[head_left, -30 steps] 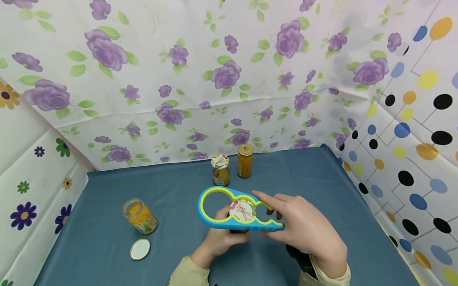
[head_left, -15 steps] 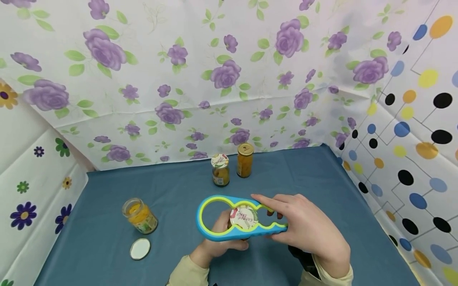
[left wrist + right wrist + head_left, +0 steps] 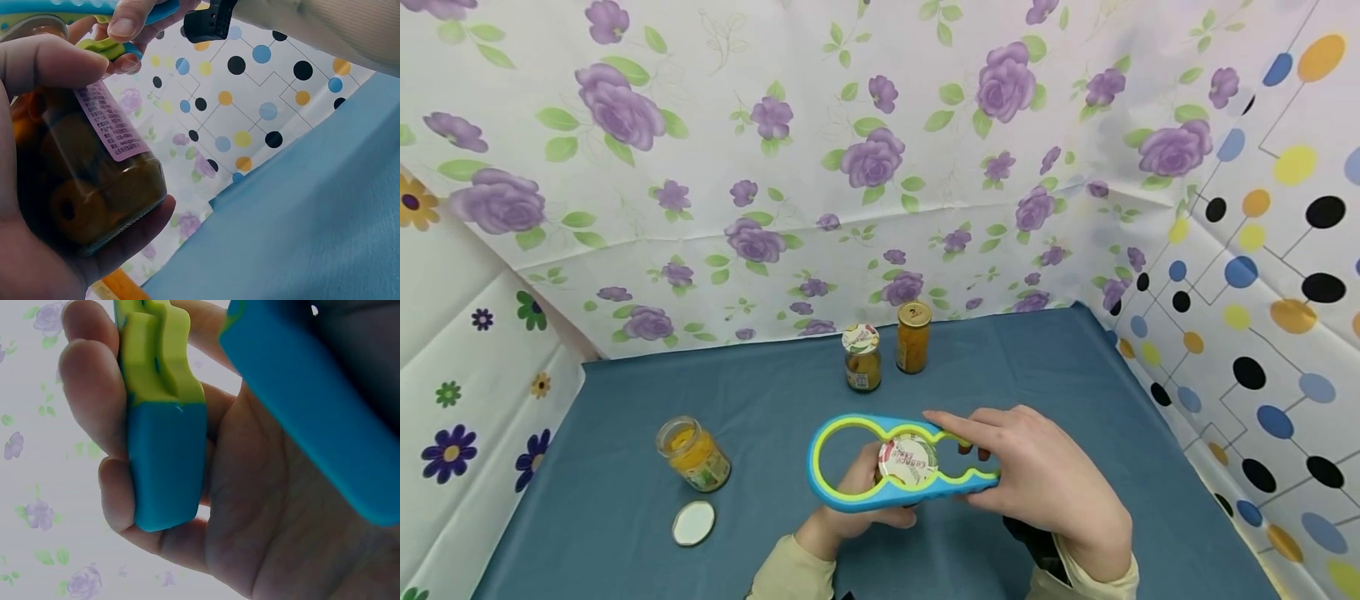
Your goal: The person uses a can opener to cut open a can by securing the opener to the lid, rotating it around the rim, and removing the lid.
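My left hand (image 3: 850, 508) grips a glass jar (image 3: 94, 187) of dark contents, its side label pale purple, at the front middle. The jar's white printed lid (image 3: 907, 460) shows through a blue and lime-green jar opener (image 3: 880, 497), framed by the opener's scalloped middle section. My right hand (image 3: 1048, 483) holds the opener's right end, fingers curled round one arm and thumb on the other. In the right wrist view the opener arm (image 3: 165, 465) lies inside the bent fingers. The opener's large left loop encircles nothing and overlaps my left hand in the head view.
An opened jar (image 3: 696, 454) of yellow contents stands at left, with a loose lid (image 3: 693, 523) lying upturned before it. Behind my hands stand a short jar (image 3: 862, 358) with a printed lid and a taller gold-lidded jar (image 3: 913, 337). Patterned curtains (image 3: 872, 158) border the blue cloth.
The opener and jar have come slightly closer to me, and the opener's left loop has dipped. Both hands keep their hold; the other jars stand where they were.
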The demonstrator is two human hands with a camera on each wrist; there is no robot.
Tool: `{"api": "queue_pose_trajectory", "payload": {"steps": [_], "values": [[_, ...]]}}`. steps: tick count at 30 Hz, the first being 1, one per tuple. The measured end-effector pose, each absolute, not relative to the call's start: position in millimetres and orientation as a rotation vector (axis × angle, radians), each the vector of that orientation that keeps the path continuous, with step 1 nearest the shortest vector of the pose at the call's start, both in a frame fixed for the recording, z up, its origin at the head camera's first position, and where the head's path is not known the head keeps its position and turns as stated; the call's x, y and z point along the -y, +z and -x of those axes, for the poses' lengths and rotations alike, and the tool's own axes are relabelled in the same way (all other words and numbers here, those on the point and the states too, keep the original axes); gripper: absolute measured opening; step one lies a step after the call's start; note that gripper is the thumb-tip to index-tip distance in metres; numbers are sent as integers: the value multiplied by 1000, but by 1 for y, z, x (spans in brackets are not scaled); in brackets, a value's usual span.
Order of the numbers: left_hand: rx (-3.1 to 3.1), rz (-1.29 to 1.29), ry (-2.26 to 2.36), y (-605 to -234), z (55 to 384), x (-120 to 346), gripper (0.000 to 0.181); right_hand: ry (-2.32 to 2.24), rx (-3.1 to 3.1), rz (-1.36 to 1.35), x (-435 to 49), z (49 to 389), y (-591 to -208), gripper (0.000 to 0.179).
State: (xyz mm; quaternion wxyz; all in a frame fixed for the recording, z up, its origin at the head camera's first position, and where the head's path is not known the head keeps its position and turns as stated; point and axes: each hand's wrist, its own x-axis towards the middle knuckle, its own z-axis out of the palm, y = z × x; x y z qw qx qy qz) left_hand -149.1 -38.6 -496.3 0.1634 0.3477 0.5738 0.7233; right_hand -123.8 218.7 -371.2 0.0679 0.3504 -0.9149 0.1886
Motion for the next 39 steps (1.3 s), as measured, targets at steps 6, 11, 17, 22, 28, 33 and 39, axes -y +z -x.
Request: {"api": "queue_pose_trajectory", "payload": {"steps": [6,11,17,22,28,33,39], "values": [[-1546,-933,2014,-493,149,42,54,558,2737,-1077,-219,122,-372,99],[-1409,-932,2018,-492,148,42,51,534,2722,-1088,-220,120,-372,103],[-1368,-909,2038,-489,146,43,51,534,2686,-1090,-220,119,-373,104],[-1388,-875,2060,-487,147,45,51,539,2679,-1083,-220,119,-372,105],[-1453,-920,2072,-489,150,45,51,551,2671,-1067,-220,120,-373,103],[-1473,-931,2091,-492,152,47,57,564,2669,-1068,-220,121,-373,101],[-1455,-936,2100,-494,155,48,56,581,2664,-1079,-220,122,-372,101]]}}
